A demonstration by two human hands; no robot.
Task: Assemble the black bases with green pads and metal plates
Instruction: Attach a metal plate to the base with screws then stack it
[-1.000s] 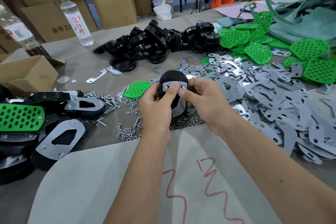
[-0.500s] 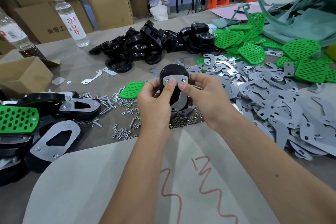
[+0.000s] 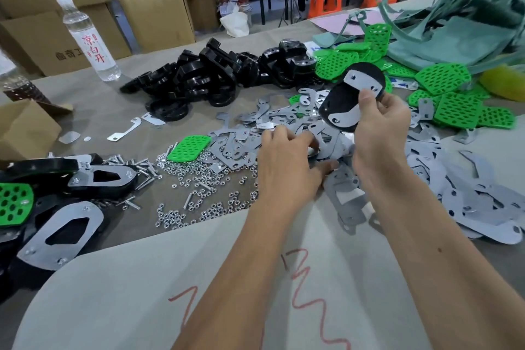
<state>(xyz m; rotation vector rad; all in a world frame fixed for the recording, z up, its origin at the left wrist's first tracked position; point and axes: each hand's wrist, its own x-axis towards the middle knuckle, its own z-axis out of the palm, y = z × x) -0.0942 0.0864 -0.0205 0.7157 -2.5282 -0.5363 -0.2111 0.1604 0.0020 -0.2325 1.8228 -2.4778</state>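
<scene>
My right hand holds a black base up above the table, tilted, with a metal plate at its upper end and another at its lower end. My left hand is down on the pile of grey metal plates, with fingers and thumb curled round one plate. Loose black bases are heaped at the back centre. Green perforated pads lie at the back right, and a single green pad lies left of my left hand.
Nuts and screws are scattered in front of the single pad. Assembled bases are stacked at the left edge. A water bottle and a small cardboard box stand at the back left. Grey paper with red scribbles covers the near table.
My left hand let go of the base and dropped onto the plate pile. My right hand carried the base up and to the right. The view shifted left.
</scene>
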